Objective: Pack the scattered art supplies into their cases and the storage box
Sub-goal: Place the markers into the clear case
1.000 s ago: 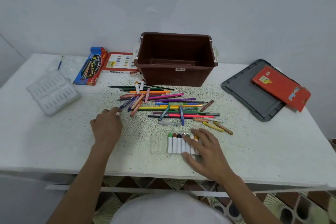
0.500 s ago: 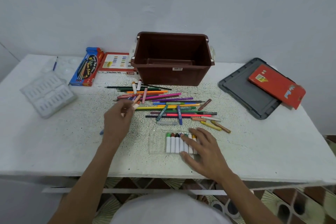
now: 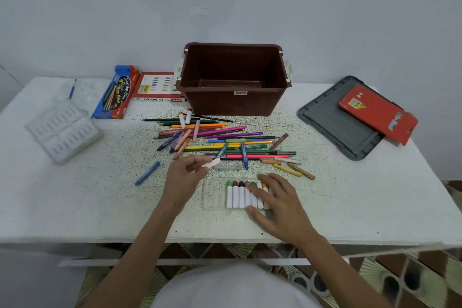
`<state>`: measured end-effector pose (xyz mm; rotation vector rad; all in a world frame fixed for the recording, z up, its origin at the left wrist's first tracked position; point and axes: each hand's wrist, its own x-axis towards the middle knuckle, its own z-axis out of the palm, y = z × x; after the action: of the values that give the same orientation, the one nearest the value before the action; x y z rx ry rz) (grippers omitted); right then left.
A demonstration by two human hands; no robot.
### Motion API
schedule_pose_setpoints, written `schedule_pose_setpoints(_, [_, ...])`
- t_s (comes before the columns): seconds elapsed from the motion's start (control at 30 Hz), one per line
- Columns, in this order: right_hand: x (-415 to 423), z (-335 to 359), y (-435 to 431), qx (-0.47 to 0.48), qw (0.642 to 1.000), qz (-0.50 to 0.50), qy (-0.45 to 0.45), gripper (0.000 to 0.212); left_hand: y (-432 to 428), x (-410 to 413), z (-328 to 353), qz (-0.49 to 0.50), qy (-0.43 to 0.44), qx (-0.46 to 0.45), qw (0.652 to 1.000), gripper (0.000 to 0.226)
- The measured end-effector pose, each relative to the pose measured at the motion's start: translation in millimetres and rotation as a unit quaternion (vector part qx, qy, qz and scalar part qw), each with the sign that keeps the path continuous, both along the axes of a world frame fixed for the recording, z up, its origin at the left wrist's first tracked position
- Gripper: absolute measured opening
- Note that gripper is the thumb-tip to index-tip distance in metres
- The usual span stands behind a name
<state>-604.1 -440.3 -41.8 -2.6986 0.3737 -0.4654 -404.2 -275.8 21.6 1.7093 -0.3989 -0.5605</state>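
My left hand [image 3: 183, 177] pinches a short pink crayon [image 3: 212, 163] just left of and above a clear plastic tray [image 3: 212, 195]. Several white-bodied crayons [image 3: 236, 196] lie side by side in the tray. My right hand [image 3: 277, 205] lies flat on the tray's right side, fingers spread over the crayons. A heap of coloured pencils and markers [image 3: 225, 142] is scattered beyond the tray. A lone blue crayon [image 3: 147, 173] lies to the left. The brown storage box [image 3: 235, 102] stands empty at the back.
A white moulded tray [image 3: 62, 130] sits at the left, with a blue water-colour box [image 3: 116, 94] and an oil pastels box [image 3: 157, 87] behind. At the right, a grey lid [image 3: 337, 122] carries a red case [image 3: 377, 112]. A clear palette and brush [image 3: 72, 89] lie far left.
My left hand picked up the pink crayon at the heap's left end and carried it right toward the clear tray. The blue crayon it covered now shows. My right hand stayed on the tray.
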Motion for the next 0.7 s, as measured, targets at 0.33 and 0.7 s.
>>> schedule_pose_setpoints(0.33, [-1,-1,-1,-0.001,1.0,0.001,0.003,0.053,-4,-6,3,0.016,0.023,-0.053,0.998,0.024])
schedule_pose_setpoints(0.7, [-1,-1,-1,0.002,1.0,0.003,-0.003,0.053,-3,-6,-7,0.023,0.061,-0.045,0.997,0.02])
